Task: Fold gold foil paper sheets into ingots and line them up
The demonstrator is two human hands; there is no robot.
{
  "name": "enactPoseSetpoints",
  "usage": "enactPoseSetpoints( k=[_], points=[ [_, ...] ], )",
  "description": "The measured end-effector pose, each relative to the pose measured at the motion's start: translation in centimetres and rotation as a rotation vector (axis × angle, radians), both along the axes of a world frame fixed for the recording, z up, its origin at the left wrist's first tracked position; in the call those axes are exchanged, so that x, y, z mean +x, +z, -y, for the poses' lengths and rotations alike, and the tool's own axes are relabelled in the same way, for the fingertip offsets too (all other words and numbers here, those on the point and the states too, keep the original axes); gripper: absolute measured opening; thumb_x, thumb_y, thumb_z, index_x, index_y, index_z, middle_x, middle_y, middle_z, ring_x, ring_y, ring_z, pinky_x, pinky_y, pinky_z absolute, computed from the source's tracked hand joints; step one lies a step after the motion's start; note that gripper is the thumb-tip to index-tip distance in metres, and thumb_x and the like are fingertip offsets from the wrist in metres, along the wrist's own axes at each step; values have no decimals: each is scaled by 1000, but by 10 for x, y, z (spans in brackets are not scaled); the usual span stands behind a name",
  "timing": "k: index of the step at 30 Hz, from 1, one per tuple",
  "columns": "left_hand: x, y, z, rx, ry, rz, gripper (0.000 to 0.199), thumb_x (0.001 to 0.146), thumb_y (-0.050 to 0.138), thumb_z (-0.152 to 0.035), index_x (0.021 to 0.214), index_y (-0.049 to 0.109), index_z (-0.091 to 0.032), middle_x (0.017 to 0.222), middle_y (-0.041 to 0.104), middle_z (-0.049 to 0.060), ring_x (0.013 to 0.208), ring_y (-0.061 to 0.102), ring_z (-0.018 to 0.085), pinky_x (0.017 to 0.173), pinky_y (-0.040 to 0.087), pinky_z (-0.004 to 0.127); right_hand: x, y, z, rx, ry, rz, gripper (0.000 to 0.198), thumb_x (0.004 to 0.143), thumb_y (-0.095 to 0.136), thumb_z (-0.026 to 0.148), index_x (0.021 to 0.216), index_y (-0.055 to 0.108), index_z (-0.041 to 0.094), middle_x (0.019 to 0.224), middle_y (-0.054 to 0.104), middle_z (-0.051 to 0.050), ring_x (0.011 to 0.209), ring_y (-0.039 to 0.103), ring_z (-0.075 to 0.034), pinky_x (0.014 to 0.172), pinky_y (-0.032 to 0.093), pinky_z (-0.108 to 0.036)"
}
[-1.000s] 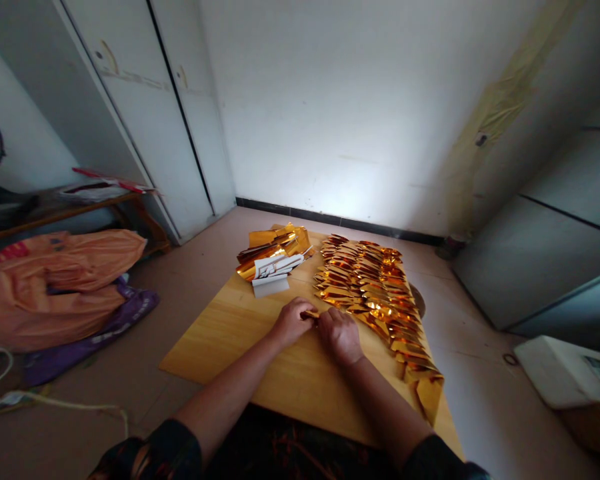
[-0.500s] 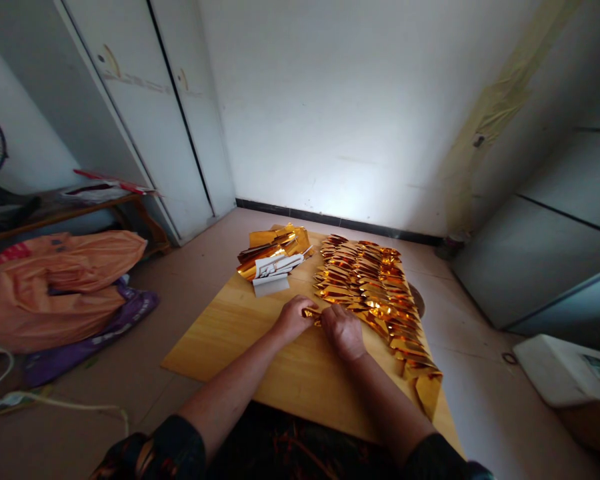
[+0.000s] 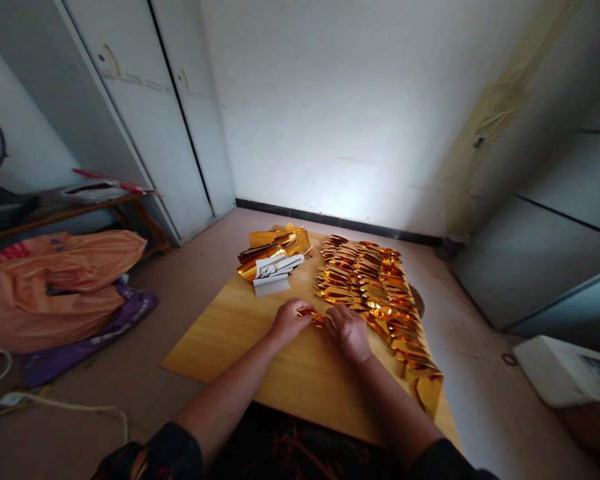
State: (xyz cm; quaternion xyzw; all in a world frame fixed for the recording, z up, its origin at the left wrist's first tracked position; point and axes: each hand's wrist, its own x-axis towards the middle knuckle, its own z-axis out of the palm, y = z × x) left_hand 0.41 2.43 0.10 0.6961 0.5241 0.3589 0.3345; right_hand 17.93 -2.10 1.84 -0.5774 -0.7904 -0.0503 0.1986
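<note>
Between my two hands, low over the wooden board [image 3: 220, 340], is a small piece of folded gold foil paper [image 3: 315, 318]. My left hand [image 3: 289, 321] pinches its left end, and my right hand [image 3: 349, 333] grips the right end, with fingertips partly hidden. Rows of folded gold foil pieces [image 3: 355, 273] lie close together on the board's right side, just beyond my right hand. At the back left is a heap of gold foil sheets [image 3: 280, 247], with a folded white printed paper [image 3: 271, 285] in front of it.
An orange cloth or sack [image 3: 65, 287] and a purple bag [image 3: 105, 337] lie on the floor at left, near a pale cable [image 3: 80, 404]. A white box [image 3: 560, 370] stands at right. Behind are a cabinet [image 3: 145, 113] and a white wall [image 3: 330, 107].
My hands have moved slightly apart, the right one shifting to the right. More of the gold foil piece shows between them. The stacks on the board look the same.
</note>
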Motion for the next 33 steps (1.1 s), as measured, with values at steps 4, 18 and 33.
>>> enactPoseSetpoints(
  k=[4,18,33],
  points=[
    [-1,0,-3,-12,60,5,22,66,63,-7,84,70,-16,90,71,4,86,65,18,82,52,31,4,2,4,-28,-26,-112,23,95,44,29,88,65,21,85,63,-4,73,58,-14,66,35,-23],
    [3,-3,-4,-242,81,296,26,66,60,-14,90,70,-12,77,72,4,68,66,16,64,52,26,7,-13,1,-175,-10,-492,21,81,55,29,99,62,20,87,65,-3,72,60,-15,66,44,-23],
    [7,14,0,-348,42,385,33,66,52,-12,95,68,-12,79,70,3,59,62,11,55,45,21,1,-25,-6,-228,-31,-856,25,76,50,33,93,62,17,71,64,-2,63,57,-16,60,45,-26]
  ],
)
